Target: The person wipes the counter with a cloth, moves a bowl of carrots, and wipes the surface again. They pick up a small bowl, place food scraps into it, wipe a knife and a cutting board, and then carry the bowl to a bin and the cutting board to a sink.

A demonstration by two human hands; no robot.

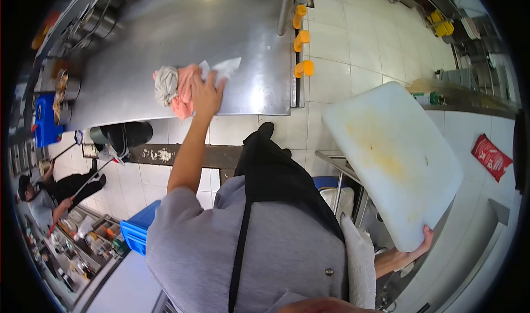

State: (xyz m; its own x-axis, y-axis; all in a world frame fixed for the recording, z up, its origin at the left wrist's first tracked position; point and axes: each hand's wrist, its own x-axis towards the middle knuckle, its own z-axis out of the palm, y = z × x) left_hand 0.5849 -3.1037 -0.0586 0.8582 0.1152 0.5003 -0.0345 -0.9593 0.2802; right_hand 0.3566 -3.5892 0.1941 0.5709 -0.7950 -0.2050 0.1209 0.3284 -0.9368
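Note:
My left hand rests on the steel table, on a pink cloth and a white paper or cloth piece. A greyish-white cloth lies bunched against the pink one. My left fingers are partly spread over the cloths. At the right, my right hand grips the lower edge of a large white cutting board with yellowish stains. The board is held tilted, away from the table.
Orange-yellow caps line the table's right edge. Metal pots stand at the upper left. A person holds a long handle at the far left. Blue containers and a black bin are at the left. A red packet lies at the right.

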